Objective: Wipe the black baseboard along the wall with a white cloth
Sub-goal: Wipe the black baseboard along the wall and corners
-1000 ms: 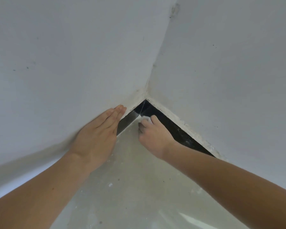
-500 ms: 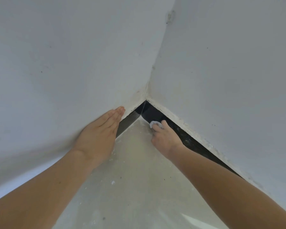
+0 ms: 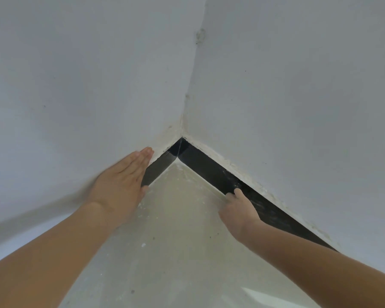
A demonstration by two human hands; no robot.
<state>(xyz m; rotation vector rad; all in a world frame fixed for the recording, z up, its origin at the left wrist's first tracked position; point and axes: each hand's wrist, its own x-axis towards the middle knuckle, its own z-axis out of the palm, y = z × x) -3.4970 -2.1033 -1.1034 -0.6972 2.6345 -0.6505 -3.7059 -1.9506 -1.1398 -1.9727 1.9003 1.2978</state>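
Baseboard (image 3: pixel 209 167) runs from the corner at 12 o'clock out toward 4 o'clock
Right hand (image 3: pixel 238 213) presses it, fingers curled, apparently over the hidden white cloth; streaked length continues toward 4 o'clock; left hand (image 3: pixel 122 183) flat, open-fingered, on wall (image 3: pixel 53 107)

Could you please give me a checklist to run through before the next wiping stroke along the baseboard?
1. Right hand touching the black baseboard: ok.
2. Left hand flat on the wall for support: ok.
3. White cloth spread under the right fingers: cannot tell, hidden.
4. Baseboard between corner and hand clean: ok.
5. Baseboard beyond the hand clean: not ok, pale smears.
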